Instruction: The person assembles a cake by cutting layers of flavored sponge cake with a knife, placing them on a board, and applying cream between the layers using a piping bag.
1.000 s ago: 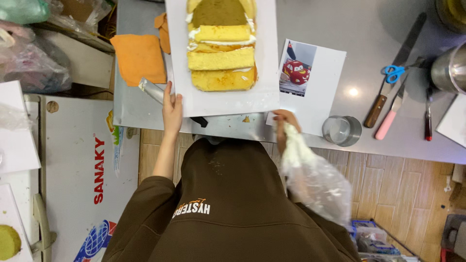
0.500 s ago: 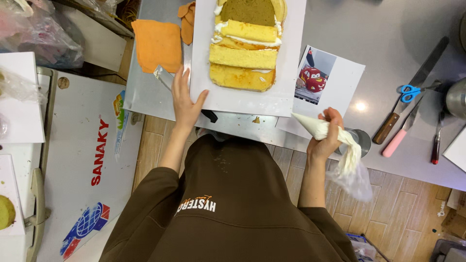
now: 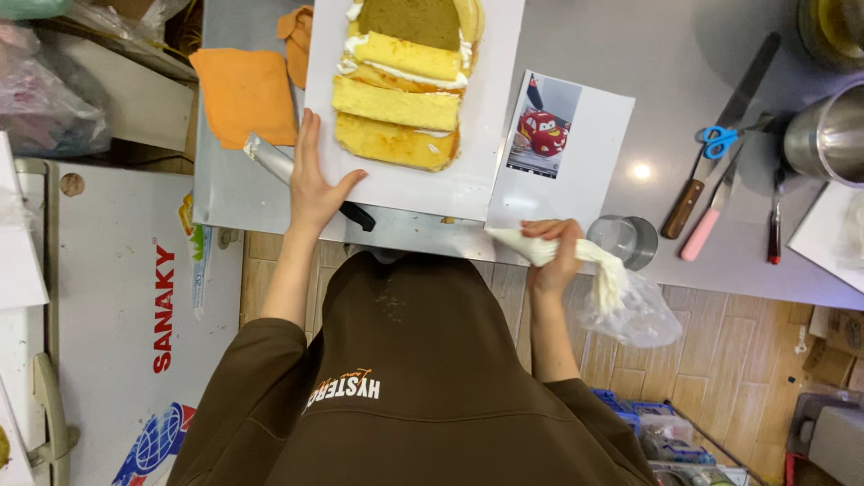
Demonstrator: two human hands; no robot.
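Note:
My left hand lies flat, fingers spread, on the left edge of a white board that carries yellow sponge cake slabs layered with white cream. Under the board's near left corner lies a knife with a black handle. My right hand grips a clear piping bag of white cream at the table's near edge, its tip pointing left and its loose plastic end hanging to the right.
A printed picture of a red car lies right of the board. Orange sheets lie at the left. A small steel cup, scissors, knives and a steel pot stand at the right. A white chest freezer is on the left.
My right hand has brought the piping bag up from below the table edge to the edge, tip now pointing left. My left hand stays on the board's left edge.

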